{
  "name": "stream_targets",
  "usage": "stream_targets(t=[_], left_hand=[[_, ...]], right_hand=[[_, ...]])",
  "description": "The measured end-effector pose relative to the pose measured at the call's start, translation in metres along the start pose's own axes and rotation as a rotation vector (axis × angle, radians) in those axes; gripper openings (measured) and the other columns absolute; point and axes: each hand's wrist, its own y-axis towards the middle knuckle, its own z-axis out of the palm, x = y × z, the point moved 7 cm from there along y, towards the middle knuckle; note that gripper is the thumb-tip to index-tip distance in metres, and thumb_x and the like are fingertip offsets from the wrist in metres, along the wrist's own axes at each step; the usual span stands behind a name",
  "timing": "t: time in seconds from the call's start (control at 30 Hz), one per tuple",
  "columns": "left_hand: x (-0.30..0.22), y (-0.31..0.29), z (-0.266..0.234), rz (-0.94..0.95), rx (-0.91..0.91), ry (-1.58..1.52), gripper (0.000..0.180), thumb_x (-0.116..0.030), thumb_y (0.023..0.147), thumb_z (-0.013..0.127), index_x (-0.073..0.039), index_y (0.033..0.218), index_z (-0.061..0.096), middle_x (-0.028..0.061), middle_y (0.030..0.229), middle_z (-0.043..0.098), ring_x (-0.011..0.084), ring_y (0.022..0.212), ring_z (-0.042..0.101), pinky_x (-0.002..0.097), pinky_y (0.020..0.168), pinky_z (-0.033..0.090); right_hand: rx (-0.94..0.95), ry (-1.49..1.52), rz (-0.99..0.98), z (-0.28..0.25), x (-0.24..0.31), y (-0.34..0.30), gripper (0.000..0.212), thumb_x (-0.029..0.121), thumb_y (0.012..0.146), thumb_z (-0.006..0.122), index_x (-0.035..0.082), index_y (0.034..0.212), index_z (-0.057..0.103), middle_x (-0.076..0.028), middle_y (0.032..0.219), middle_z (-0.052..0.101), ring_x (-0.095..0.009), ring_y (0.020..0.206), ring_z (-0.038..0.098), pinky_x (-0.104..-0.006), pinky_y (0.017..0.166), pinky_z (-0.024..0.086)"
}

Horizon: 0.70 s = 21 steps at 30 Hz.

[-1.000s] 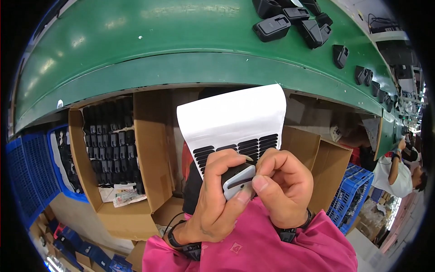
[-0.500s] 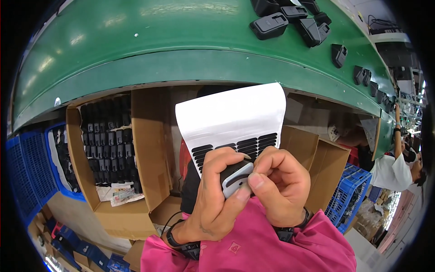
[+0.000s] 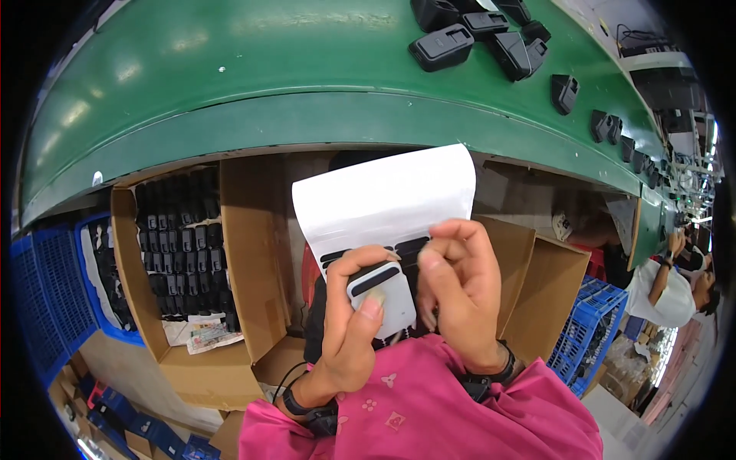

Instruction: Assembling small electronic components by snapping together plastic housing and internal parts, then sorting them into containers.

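Observation:
My left hand (image 3: 349, 322) is closed around a small black-cased device with a pale grey face (image 3: 393, 300), its thumb resting on that face. One black adhesive strip (image 3: 375, 281) lies along the far edge of the grey face. Beyond it stands a curled white backing sheet (image 3: 383, 192) carrying rows of black oblong strips, partly hidden by my hands. My right hand (image 3: 464, 295) is beside the sheet's lower right part, thumb and forefinger apart and bent near the strips. I see nothing held between those fingertips.
Black plastic housings (image 3: 442, 47) are scattered along the green bench (image 3: 253, 69). At left, a cardboard box (image 3: 203, 376) holds rows of black units, beside a blue crate (image 3: 57, 280). Another carton (image 3: 556, 287) and blue crate (image 3: 586, 326) stand right. A co-worker (image 3: 659, 291) sits farther right.
My right hand has left the device and moved up to the sheet, its fingers parting. My left hand has shifted left and turned the device, whose black strip now shows along the far edge.

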Motion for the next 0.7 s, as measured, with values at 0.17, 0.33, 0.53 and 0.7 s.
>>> stream_targets(t=[0.17,0.33,0.53,0.7], left_hand=[[-0.001,-0.004,0.000,0.099,-0.020,-0.116,0.044,-0.024,0.095,0.040,0.003,0.129,0.032,0.0183,0.126,0.044,0.0206,0.108,0.046,0.0342,0.098,0.035],[-0.006,-0.013,0.004,0.308,0.029,0.134,0.058,-0.033,0.095,0.047,0.003,0.135,0.029,0.0270,0.143,0.032,0.0307,0.129,0.038,0.0385,0.105,0.031],[-0.009,-0.033,-0.015,0.167,0.355,0.234,0.060,-0.034,0.090,0.054,0.005,0.134,0.040,0.0234,0.145,0.033,0.0299,0.132,0.039,0.0379,0.104,0.034],[0.053,-0.061,-0.023,-0.114,0.086,0.262,0.050,-0.017,0.086,0.060,-0.001,0.131,0.045,0.0186,0.140,0.039,0.0282,0.121,0.048,0.0330,0.093,0.043]], right_hand=[[0.294,-0.327,-0.026,-0.013,-0.002,-0.013,0.018,0.015,0.089,0.062,-0.003,0.089,0.057,-0.003,0.077,0.053,-0.005,0.054,0.044,-0.0203,0.046,0.033],[0.491,-0.663,-0.292,0.003,0.014,-0.017,0.035,0.021,0.080,0.073,-0.004,0.103,0.063,-0.004,0.079,0.054,-0.009,0.063,0.049,-0.0220,0.056,0.040],[0.606,-0.565,-0.283,-0.001,0.009,-0.022,0.020,0.011,0.081,0.069,-0.003,0.094,0.062,-0.012,0.097,0.056,-0.015,0.077,0.058,-0.0261,0.066,0.047],[0.463,-0.416,-0.060,-0.005,-0.041,-0.032,0.004,-0.002,0.087,0.059,-0.001,0.087,0.055,-0.010,0.096,0.056,-0.013,0.080,0.058,-0.0251,0.068,0.049]])
